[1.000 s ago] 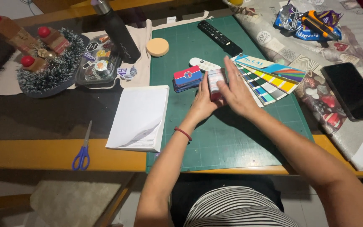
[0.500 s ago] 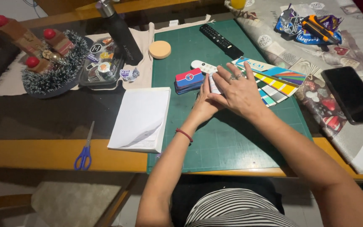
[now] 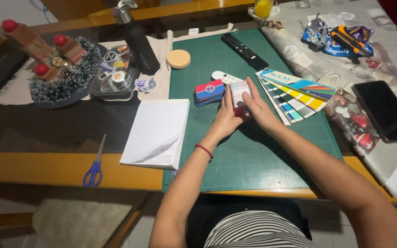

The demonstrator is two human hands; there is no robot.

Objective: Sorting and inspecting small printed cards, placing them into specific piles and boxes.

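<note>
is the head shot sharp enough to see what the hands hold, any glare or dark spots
Head view: mostly sharp and evenly lit; the left hand and right hand hold a small card stack, clear in outline though its print is too small to tell. Soft shadow falls on the green mat beneath the arms. The dark tabletop at left is dim, and the phone screen shows no strong glare.

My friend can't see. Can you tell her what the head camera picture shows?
Two hands, left hand and right hand, hold a small stack of cards above a green cutting mat. A fanned colour chart lies to the right of it, another card stack to the left. Farther left lie a white paper pad and blue scissors.
</note>
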